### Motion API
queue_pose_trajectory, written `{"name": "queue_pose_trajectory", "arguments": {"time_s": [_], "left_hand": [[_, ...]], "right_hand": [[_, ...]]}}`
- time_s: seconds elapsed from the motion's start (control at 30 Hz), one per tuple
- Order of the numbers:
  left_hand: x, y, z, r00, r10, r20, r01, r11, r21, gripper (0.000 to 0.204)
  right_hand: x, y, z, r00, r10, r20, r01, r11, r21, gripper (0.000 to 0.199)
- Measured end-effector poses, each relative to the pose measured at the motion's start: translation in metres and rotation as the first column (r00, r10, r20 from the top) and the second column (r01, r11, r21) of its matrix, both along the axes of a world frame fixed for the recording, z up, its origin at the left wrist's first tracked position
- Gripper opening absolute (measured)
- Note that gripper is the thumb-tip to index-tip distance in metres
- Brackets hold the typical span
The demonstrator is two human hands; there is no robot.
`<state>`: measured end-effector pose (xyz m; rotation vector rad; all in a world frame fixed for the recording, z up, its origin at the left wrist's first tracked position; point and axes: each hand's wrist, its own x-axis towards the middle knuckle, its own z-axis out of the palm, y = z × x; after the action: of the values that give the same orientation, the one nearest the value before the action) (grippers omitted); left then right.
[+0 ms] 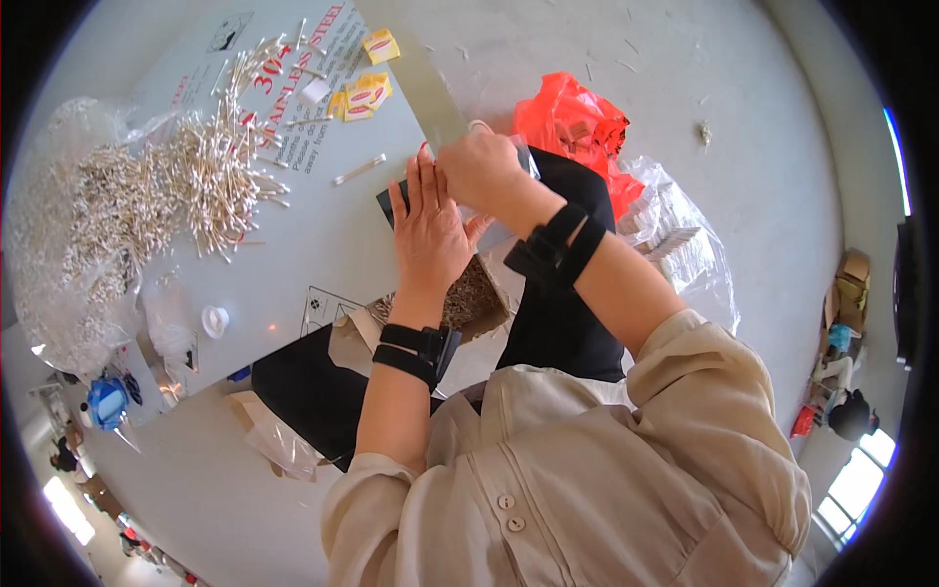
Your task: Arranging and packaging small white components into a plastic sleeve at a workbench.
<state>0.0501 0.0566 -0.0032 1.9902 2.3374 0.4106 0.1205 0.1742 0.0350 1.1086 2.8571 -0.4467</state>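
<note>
— While you look down at the white board (323, 245), what lies at your far left?

— You have a clear plastic bag (59, 245) of cotton swabs there, and just beside it a loose heap of cotton swabs (210, 181) spread over the board. One single swab (359, 169) lies apart from the heap, nearer your hands. Small yellow packets (367, 93) sit further up the board.

— And your left hand?

— Your left hand (427, 230) lies flat, fingers straight and together, pressing down on a dark flat piece (391, 203) at the board's edge. It grips nothing; it only rests on that piece.

— Your right hand?

— Your right hand (481, 168) is curled shut over the lower end of a long grey strip (423, 83) that runs up and away from you. It touches your left fingertips. Whether it also pinches something small, you cannot tell.

— Further right?

— An orange plastic bag (572, 127) sits on the floor, then a clear bag (685, 249) of white pieces.
</note>
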Motion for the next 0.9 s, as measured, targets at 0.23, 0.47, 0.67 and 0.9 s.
{"name": "queue_pose_trajectory", "arguments": {"time_s": [0.23, 0.47, 0.67, 0.9], "left_hand": [[0.0, 0.0, 0.0, 0.994, 0.015, 0.109, -0.02, 0.998, 0.052, 0.089], [0.006, 0.007, -0.002, 0.988, -0.012, 0.153, 0.001, 0.998, 0.068, 0.09], [0.005, 0.003, 0.0, 0.979, -0.023, 0.204, 0.003, 0.995, 0.097, 0.091], [-0.026, -0.012, 0.006, 0.976, 0.115, 0.183, -0.126, 0.991, 0.046, 0.091]], "right_hand": [[-0.011, 0.014, 0.018, 0.982, -0.083, 0.17, 0.112, 0.979, -0.169, 0.023], [-0.006, 0.014, 0.009, 0.985, -0.151, 0.088, 0.165, 0.968, -0.188, 0.021], [0.001, 0.009, 0.003, 0.981, -0.195, -0.012, 0.189, 0.965, -0.18, 0.018], [0.006, 0.01, -0.005, 0.986, -0.169, -0.01, 0.166, 0.977, -0.131, 0.032]]}}
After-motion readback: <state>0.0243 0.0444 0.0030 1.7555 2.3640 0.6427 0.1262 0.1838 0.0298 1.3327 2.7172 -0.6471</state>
